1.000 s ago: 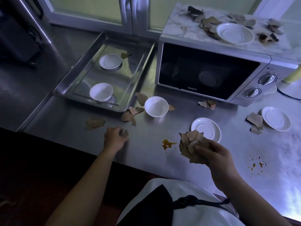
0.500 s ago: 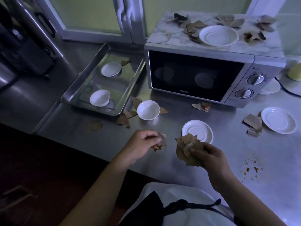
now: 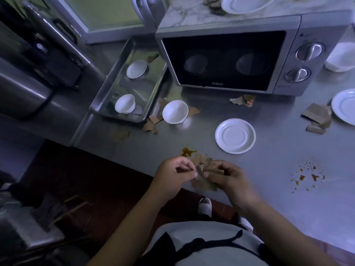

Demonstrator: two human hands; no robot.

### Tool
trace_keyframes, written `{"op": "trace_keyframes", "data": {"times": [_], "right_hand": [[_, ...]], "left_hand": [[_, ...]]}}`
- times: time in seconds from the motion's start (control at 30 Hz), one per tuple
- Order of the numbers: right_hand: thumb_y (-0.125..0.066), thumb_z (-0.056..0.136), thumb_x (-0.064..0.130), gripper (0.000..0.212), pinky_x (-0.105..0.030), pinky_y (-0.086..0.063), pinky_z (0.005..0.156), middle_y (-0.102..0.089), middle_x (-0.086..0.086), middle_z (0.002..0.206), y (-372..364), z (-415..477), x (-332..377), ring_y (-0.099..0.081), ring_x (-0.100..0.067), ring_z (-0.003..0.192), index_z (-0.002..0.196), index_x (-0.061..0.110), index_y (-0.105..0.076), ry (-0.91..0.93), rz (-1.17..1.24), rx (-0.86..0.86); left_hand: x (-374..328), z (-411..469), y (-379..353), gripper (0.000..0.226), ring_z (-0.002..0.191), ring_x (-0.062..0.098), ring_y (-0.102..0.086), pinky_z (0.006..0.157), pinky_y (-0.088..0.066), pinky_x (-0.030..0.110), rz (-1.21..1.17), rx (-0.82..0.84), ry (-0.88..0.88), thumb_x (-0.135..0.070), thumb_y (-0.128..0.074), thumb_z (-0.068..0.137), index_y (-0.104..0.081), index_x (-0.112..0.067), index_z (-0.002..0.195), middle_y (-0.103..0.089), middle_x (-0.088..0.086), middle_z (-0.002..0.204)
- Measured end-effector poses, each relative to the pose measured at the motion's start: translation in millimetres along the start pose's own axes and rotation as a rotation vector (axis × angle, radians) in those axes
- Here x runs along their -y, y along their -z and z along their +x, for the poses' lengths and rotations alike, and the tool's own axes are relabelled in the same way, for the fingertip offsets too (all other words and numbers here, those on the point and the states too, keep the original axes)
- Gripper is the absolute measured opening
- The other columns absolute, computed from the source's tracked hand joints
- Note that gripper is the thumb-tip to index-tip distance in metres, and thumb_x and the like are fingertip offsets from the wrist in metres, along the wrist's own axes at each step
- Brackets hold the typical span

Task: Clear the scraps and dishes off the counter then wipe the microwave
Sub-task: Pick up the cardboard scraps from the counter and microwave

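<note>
A bunch of scraps (image 3: 204, 166) is being pinched between the left hand (image 3: 172, 174) and right hand (image 3: 228, 177), held together; beyond the left, two bowls (image 3: 124, 103) are being held in a tray (image 3: 99, 104)

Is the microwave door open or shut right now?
Shut. The microwave door's dark glass sits flush with the control panel, no gap visible.

Your open desk (image 3: 278, 160) lies at three o'clock; a saucer (image 3: 235, 135) blocks one o'clock, a bowl (image 3: 175, 111) and tray (image 3: 99, 106) crowd eleven o'clock.
</note>
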State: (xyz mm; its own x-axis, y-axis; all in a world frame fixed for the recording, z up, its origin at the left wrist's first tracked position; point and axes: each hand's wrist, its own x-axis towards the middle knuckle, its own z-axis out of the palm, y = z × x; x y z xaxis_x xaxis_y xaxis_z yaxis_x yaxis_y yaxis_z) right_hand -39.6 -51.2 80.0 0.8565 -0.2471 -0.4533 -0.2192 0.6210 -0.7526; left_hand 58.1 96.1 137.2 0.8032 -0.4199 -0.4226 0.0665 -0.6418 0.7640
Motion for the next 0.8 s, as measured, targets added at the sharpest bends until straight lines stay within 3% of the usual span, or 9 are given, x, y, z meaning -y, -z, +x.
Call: {"op": "trace_keyframes", "data": {"times": [0.13, 0.23, 0.43, 0.5, 0.63, 0.73, 0.8], "right_hand": [[-0.074, 0.076, -0.01, 0.016, -0.026, -0.055, 0.053, -0.074, -0.014, 0.077, 0.1, -3.9, -8.5, -0.071, -0.022, 0.065, 0.089, 0.0, -0.072, -0.005, 0.037, 0.034], [-0.078, 0.069, -0.004, 0.019, -0.028, -0.057, 0.057, -0.075, -0.014, 0.078, -4.3, -5.0, -10.1, -0.071, -0.021, 0.067, 0.085, 0.004, -0.074, 0.021, 0.049, -0.033], [-0.07, 0.082, -0.009, 0.013, -0.03, -0.054, 0.049, -0.073, -0.02, 0.076, -9.6, -0.1, -9.4, -0.069, -0.028, 0.06, 0.09, 0.0, -0.073, 0.094, -0.019, -0.268], [-0.072, 0.081, -0.007, 0.015, -0.033, -0.056, 0.051, -0.075, -0.019, 0.079, -18.7, 5.4, -10.7, -0.07, -0.029, 0.064, 0.09, 0.004, -0.075, 0.13, -0.039, -0.369], [-0.083, 0.065, 0.016, 0.027, -0.036, -0.058, 0.056, -0.076, -0.019, 0.086, -48.0, 12.4, -7.7, -0.074, -0.032, 0.074, 0.09, 0.007, -0.079, 0.19, -0.051, -0.492], [-0.079, 0.074, 0.001, 0.017, -0.041, -0.059, 0.063, -0.077, -0.018, 0.087, -71.0, 24.6, -12.0, -0.073, -0.033, 0.077, 0.087, 0.012, -0.081, 0.232, -0.091, -0.569], [-0.074, 0.078, -0.006, 0.02, -0.049, -0.059, 0.075, -0.076, -0.019, 0.09, -90.3, 33.5, -18.4, -0.072, -0.039, 0.082, 0.092, 0.007, -0.079, 0.235, -0.104, -0.604]], "left_hand": [[5.9, -4.5, -6.0, 0.011, 0.069, 0.013, -0.069, 0.067, -0.054, 0.023, -0.023, -0.039, 0.007, -0.006, -0.077, 0.081, -0.072, -0.016, 0.081, -0.071, 0.007, 0.074], [7.4, 0.3, -8.3, 0.013, 0.067, 0.01, -0.066, 0.067, -0.053, 0.022, -0.009, 0.004, -0.005, -0.004, -0.076, 0.081, -0.072, -0.016, 0.082, -0.07, 0.007, 0.074], [4.8, 38.5, 6.5, 0.017, 0.062, 0.007, -0.063, 0.063, -0.051, 0.018, -0.148, 0.333, -0.1, -0.002, -0.074, 0.085, -0.075, -0.019, 0.082, -0.072, -0.002, 0.071], [13.9, 58.7, 28.8, 0.018, 0.063, 0.008, -0.065, 0.062, -0.052, 0.019, -0.216, 0.354, -0.115, -0.001, -0.071, 0.087, -0.075, -0.019, 0.086, -0.073, -0.001, 0.072], [63.1, 114.2, 102.7, 0.017, 0.07, 0.013, -0.063, 0.065, -0.051, 0.024, -0.252, 0.035, -0.07, -0.005, -0.069, 0.089, -0.074, -0.02, 0.086, -0.072, -0.004, 0.075], [122.8, 160.3, 169.4, 0.012, 0.086, 0.017, -0.067, 0.071, -0.048, 0.025, 0.019, -0.239, -0.041, -0.013, -0.069, 0.088, -0.072, -0.025, 0.09, -0.072, -0.008, 0.088], [163.4, 186.3, 209.1, 0.016, 0.093, 0.026, -0.068, 0.076, -0.051, 0.029, 0.244, -0.291, -0.009, -0.014, -0.067, 0.088, -0.071, -0.018, 0.104, -0.073, 0.001, 0.098]]}}
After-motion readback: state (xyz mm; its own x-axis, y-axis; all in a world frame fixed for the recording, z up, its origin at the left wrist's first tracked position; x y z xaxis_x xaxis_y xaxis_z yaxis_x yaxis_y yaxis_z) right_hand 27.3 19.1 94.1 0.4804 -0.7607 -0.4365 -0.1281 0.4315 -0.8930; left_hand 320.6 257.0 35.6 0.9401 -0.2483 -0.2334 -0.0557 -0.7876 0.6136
